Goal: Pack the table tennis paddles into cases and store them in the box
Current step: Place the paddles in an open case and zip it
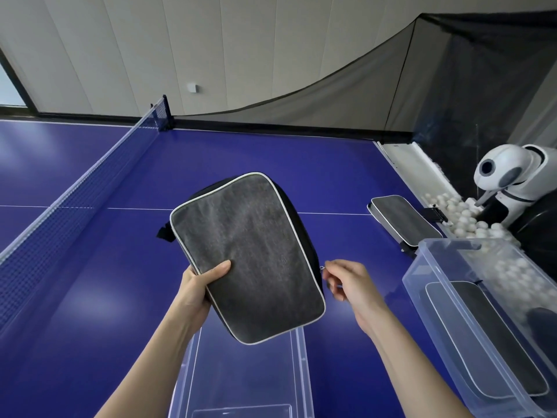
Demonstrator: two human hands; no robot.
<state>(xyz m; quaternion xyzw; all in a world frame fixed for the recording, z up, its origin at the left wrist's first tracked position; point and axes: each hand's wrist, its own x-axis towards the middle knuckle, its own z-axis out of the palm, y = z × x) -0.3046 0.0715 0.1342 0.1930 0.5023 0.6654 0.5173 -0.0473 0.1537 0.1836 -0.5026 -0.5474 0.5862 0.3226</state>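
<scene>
Net (75,188) ran along the left of blue table (90,282). Left hand (199,285) gripped grey paddle case (247,254) at its lower left edge, thumb on the top face, fingers underneath. The case was held up over the table and a clear plastic piece (241,372), lid or bin unclear. Right hand (346,279) pinched zipper pull (322,267) at the case's right edge. Further right, second case (401,220) lay on the table. Clear box (422,291) held another case (488,342). Ball machine (506,176) and white balls (461,212) sat far right.

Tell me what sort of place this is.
Most likely an indoor table tennis practice room: a blue table with its net, a ball-feeding machine beside a heap of white balls, and black catch netting behind.
</scene>
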